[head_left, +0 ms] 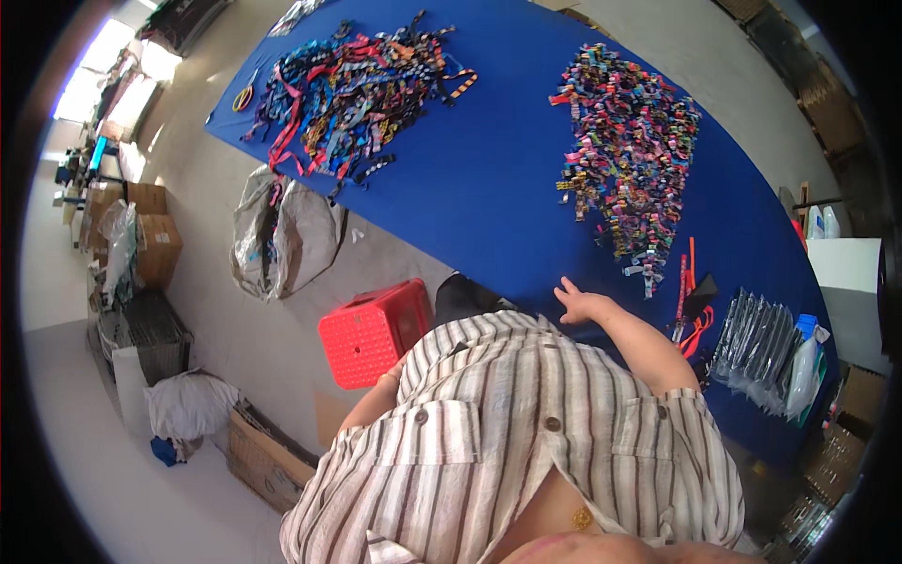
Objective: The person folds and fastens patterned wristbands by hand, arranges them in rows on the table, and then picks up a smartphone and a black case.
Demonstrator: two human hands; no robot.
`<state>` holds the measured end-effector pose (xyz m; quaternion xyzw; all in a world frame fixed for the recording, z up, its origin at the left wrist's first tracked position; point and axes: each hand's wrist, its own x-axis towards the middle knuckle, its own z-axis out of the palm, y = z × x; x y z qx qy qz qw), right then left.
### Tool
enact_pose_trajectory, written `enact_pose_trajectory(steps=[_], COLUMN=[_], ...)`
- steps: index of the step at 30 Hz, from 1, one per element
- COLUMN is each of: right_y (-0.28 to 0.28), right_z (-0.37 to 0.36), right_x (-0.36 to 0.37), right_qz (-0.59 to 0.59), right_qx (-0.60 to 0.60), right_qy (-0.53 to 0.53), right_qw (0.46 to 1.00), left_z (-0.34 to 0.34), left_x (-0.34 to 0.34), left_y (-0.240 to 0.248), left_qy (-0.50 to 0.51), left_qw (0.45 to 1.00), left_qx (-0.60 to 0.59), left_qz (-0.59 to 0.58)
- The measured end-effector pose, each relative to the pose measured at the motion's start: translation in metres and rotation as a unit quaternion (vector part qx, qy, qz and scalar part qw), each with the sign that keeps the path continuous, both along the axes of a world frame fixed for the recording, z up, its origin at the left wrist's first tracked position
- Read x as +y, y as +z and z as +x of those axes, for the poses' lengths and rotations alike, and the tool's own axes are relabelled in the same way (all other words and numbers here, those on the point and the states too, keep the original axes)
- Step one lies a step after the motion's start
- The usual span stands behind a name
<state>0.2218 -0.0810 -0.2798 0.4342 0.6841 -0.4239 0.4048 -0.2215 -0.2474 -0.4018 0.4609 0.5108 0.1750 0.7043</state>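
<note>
My right hand [580, 304] rests at the near edge of the blue-covered table [498, 169], its fingers apart and holding nothing. My left forearm [376, 399] runs down beside the red plastic stool [366, 336], and my left hand is hidden behind my striped shirt. Beyond my right hand lies a long heap of small, multicoloured folded strap pieces [634, 155]. At the far left of the table is a tangled pile of long patterned straps [352, 99], some hanging over the edge.
Orange-red straps [692, 282] and clear plastic-wrapped packs [756, 348] lie at the table's right end. A yellow-handled tool [244, 97] is at its far left corner. An open whitish sack [305, 240] stands on the floor, with cardboard boxes [155, 235] farther left.
</note>
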Motion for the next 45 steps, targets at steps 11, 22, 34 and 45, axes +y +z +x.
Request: enact_pose_trajectory(steps=[11,22,34,45], right_y=[-0.01,-0.044,0.01,0.025], right_z=[-0.006,0.006,-0.056,-0.097], right_x=[-0.004,-0.002,0.035,0.049], right_qz=[0.001,-0.038,-0.104,-0.052], right_qx=[-0.031,-0.03,-0.174,-0.226], right_qy=[0.028,-0.069,-0.083,-0.188], right_qw=[0.999,0.996,0.976,0.954], left_z=[0.04,-0.044,-0.135,-0.198], left_x=[0.107,0.128,0.169,0.206], left_y=[0.033,0.068,0.036,0.021], left_qy=[-0.144,-0.169,-0.216,-0.303], left_qw=[0.972,0.923,0.867,0.79], left_qx=[0.12,0.274,0.374,0.453], left_qz=[0.139,0.211,0.248,0.282])
